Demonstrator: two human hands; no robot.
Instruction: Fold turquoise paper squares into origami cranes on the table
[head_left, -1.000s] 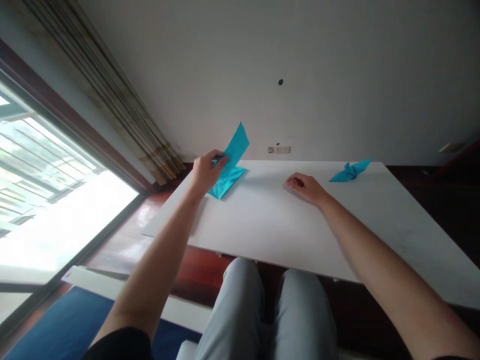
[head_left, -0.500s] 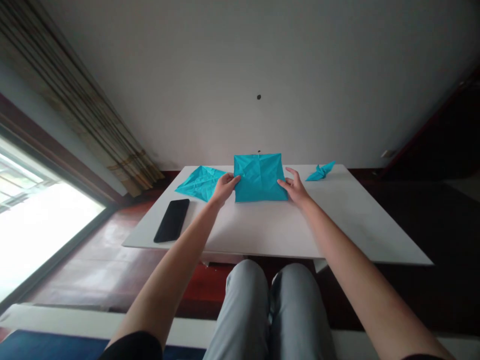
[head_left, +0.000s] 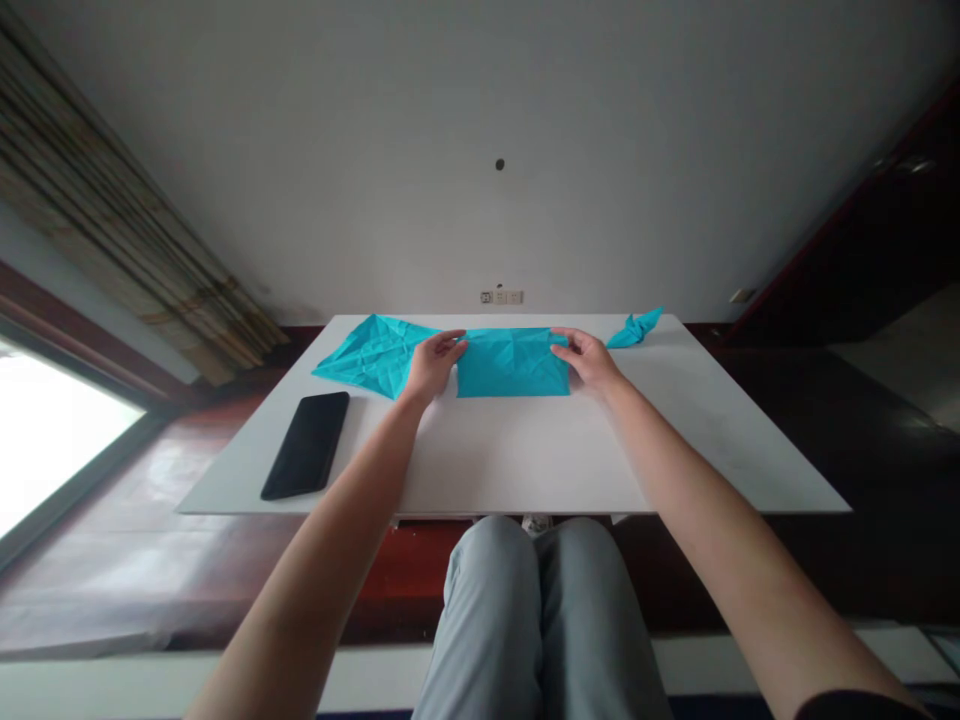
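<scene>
A creased turquoise sheet of paper (head_left: 514, 365) is held up between my two hands over the middle of the table, looking like a wide, low rectangle. My left hand (head_left: 435, 362) grips its left edge, thumb toward me and fingers behind. On the right edge, my right hand (head_left: 589, 358) pinches the paper near the upper corner. Beside my left hand lies a second creased turquoise sheet (head_left: 375, 352), spread out flat. A small folded turquoise paper figure (head_left: 636, 328) sits beyond my right hand.
A black phone (head_left: 306, 445) lies on the left side of the white table (head_left: 517, 460). Behind the table rises a grey wall with sockets (head_left: 501, 297). My knees (head_left: 540, 570) are below the front edge, and a curtain (head_left: 150, 230) hangs at left.
The held sheet has gone from a taller face to a lower, wider one, its top edge now lower. My right fingers have closed in behind its edge. The camera view has shifted slightly.
</scene>
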